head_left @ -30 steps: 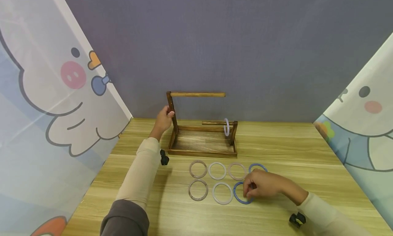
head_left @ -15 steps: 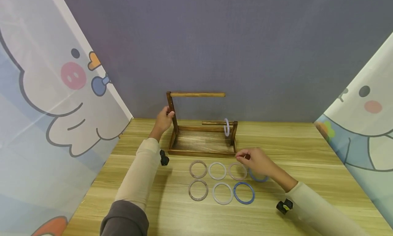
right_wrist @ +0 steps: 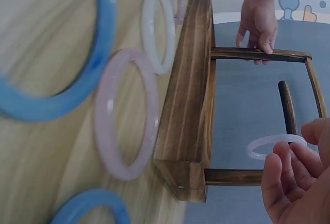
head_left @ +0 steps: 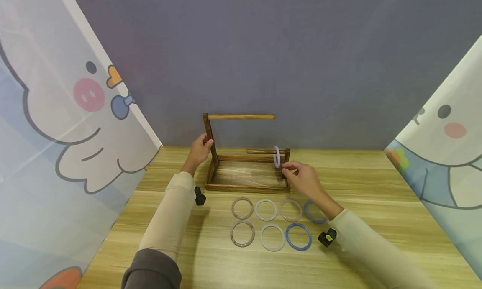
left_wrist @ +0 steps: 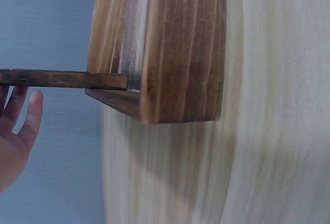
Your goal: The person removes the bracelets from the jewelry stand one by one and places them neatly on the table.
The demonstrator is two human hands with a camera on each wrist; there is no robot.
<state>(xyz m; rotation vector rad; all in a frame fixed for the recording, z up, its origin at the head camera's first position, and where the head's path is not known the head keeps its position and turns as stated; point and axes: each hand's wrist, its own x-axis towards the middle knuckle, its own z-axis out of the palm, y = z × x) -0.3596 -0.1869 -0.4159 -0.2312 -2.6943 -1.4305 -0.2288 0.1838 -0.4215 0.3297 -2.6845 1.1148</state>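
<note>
My left hand [head_left: 198, 151] grips the tall upright post of a dark wooden display stand [head_left: 246, 189], fingers behind and thumb in front. A lavender bangle [head_left: 277, 157] hangs on the stand's short lower peg, near the right post. My right hand [head_left: 304, 178] is beside that post, thumb and fingers loosely bent and apart, fingertips close to the hanging bangle. The right wrist view shows those fingers [right_wrist: 281, 154] overlapping the bangle's edge. In the left wrist view, the left hand [left_wrist: 15, 136] is partly cut off at the post.
Two rows of bangles lie in front of the stand: brownish ones [head_left: 242, 246], white ones [head_left: 273, 249], a pink one [head_left: 290, 220] and blue ones [head_left: 298, 249]. The stand's longer upper bar [head_left: 241, 117] runs above the lower peg. A grey backdrop [head_left: 301, 71] rises behind the wood-grain table [head_left: 346, 172].
My right hand has moved from the blue bangles up and left to the stand's right post. The left hand keeps its grip, and the lavender bangle stays on the peg.
</note>
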